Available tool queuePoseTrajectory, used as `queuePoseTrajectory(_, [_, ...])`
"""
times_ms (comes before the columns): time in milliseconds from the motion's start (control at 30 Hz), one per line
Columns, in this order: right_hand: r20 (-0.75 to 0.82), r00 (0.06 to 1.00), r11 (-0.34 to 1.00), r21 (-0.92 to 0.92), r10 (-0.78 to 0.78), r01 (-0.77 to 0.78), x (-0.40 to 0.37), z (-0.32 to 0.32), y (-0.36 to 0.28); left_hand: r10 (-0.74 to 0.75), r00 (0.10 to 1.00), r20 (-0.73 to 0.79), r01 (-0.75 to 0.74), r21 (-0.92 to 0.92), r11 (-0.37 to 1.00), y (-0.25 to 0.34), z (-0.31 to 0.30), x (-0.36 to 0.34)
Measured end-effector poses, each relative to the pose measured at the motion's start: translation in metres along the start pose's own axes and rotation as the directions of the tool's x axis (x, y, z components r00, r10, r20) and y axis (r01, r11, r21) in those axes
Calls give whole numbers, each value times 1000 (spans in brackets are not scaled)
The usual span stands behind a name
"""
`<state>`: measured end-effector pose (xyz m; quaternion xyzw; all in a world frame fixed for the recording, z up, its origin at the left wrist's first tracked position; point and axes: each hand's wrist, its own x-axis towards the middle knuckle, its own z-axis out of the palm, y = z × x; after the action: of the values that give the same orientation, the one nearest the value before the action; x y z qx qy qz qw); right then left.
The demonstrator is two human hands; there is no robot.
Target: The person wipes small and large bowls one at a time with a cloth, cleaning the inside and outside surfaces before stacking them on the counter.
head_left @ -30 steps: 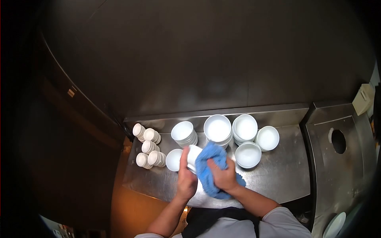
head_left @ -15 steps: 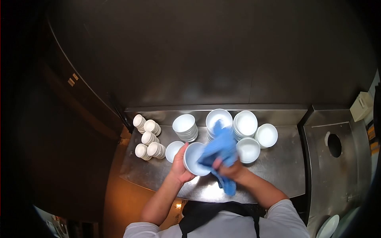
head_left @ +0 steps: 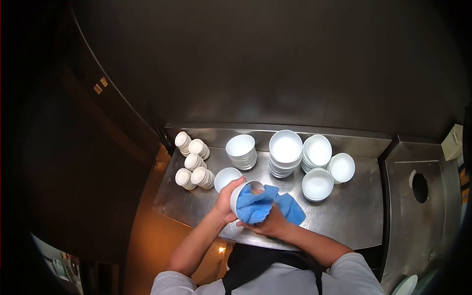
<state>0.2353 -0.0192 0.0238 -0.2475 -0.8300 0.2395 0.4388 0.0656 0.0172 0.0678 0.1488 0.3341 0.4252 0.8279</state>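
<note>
My left hand (head_left: 226,203) is closed around a white bowl (head_left: 234,202), tilted so that its opening faces right. A blue cloth (head_left: 253,207) is pushed into the bowl and covers most of its inside. My right hand (head_left: 271,224) grips the cloth at the bowl's lower right rim, and a loose end hangs out to the right. Some of the right fingers are hidden by the cloth. Just behind the held bowl, a single white bowl (head_left: 227,179) stands on the steel counter (head_left: 344,216).
Stacked white bowls line the back, including a tall stack (head_left: 242,146), a middle stack (head_left: 285,147) and a front right stack (head_left: 317,184). Several stacks of small cups (head_left: 195,162) stand at left. A steel surface with a round hole (head_left: 420,188) lies right.
My right hand has moved down and left, bringing the cloth from above the bowl into it. The bowl has turned to face more to the right. The whole view has shifted slightly.
</note>
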Motion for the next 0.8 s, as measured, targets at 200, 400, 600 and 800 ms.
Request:
queuePoseTrajectory(200, [-41,975,872,457,217,-175,21,-28,-7,253,955,-153,-232,142,962,-11,-9,3])
queuePoseTrajectory(400, [-400,669,705,657,627,-268,37,-45,8,423,880,215,-454,119,883,-18,-1,-12])
queuePoseTrajectory(600, [-523,825,974,45,213,-223,6,-7,19,609,787,99,-599,359,716,-20,-5,-20])
queuePoseTrajectory(800, [-505,768,916,285,394,-283,34,5,4,789,573,221,-619,748,239,-65,-3,-18])
